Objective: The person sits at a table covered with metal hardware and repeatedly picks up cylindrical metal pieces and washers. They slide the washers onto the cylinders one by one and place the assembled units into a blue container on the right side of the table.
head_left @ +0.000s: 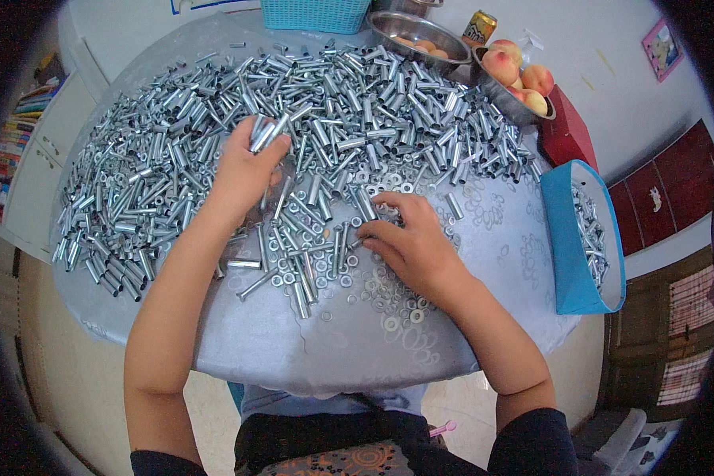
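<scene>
A wide heap of silvery metal tubes [317, 87] and bolts covers much of the round table. My left hand [244, 166] is closed over the heap, with several metal tubes [268, 135] pointing up between thumb and fingers. To its right, my right hand [412, 242] hovers low at the heap's near edge, thumb and index finger curved and apart. A short metal tube [363, 204] lies right by those fingertips; whether they touch it I cannot tell. Between my hands lie loose bolts [297, 238] and small nuts [276, 262]. Flat washers [389, 297] are scattered below my right hand.
A blue fabric bin [559, 246] with metal parts inside stands at the table's right edge. Along the back are a turquoise basket [313, 16], a steel bowl [389, 32] of eggs, a bowl of peaches [538, 79], a can [479, 28] and a red box [567, 131].
</scene>
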The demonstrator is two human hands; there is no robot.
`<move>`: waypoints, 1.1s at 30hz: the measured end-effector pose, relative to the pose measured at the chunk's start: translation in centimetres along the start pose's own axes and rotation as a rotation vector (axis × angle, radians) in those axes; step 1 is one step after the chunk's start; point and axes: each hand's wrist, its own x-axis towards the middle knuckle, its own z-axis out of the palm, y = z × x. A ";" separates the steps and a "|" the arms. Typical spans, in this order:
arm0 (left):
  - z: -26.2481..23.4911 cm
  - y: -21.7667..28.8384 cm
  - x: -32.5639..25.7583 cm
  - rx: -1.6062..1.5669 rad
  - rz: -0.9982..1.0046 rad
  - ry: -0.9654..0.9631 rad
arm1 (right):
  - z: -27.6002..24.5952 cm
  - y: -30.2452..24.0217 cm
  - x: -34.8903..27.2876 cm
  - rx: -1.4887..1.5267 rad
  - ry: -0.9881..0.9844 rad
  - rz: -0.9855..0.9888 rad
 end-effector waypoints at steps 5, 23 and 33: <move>-0.1 1.2 -1.1 -0.478 -0.237 -0.077 | -0.5 -0.6 0.2 -0.042 -0.001 0.026; -0.1 1.9 -2.2 -0.778 -0.245 -0.388 | -2.4 -0.1 -0.2 1.147 0.156 0.637; 0.7 0.5 -2.3 -0.065 0.226 -0.305 | -2.9 0.2 -0.1 1.327 0.174 0.671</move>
